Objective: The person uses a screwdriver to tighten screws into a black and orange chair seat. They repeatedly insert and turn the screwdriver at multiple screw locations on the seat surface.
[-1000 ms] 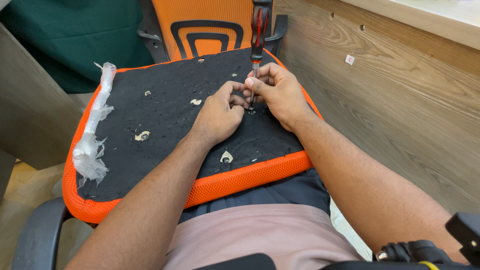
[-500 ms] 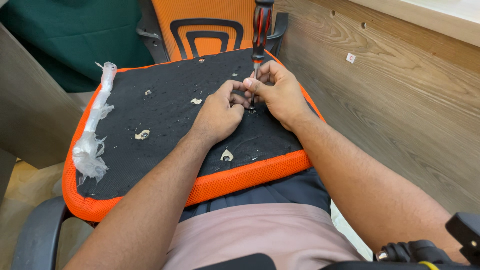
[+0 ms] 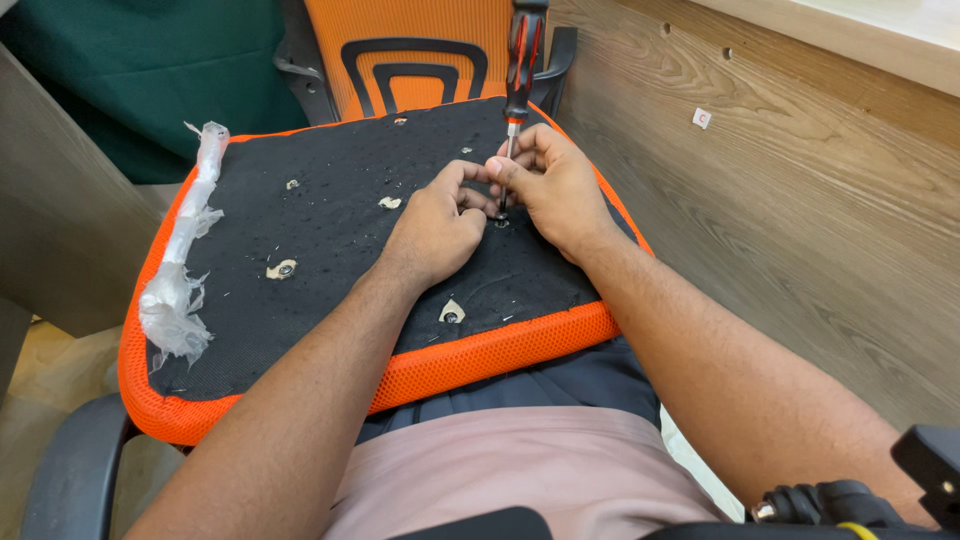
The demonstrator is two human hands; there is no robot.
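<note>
An orange seat cushion [image 3: 480,355] lies upside down across my lap, its black underside [image 3: 330,240] facing up. A red and black screwdriver [image 3: 522,55] stands upright on it, tip down at a screw hole near the far right of the underside. My right hand [image 3: 560,190] pinches its metal shaft between thumb and fingers. From the left, my left hand [image 3: 435,225] closes its fingertips on the lower shaft by the tip. What lies under the tip is hidden by my fingers.
Other screw holes [image 3: 452,312] with torn pale edges dot the underside. A crumpled strip of clear plastic [image 3: 180,280] hangs along the seat's left edge. An orange chair back [image 3: 410,50] stands behind, and a wooden panel [image 3: 780,200] runs along the right. A black armrest [image 3: 60,470] is at lower left.
Both hands stay at the same screw hole. The screwdriver's handle has shifted slightly to the right.
</note>
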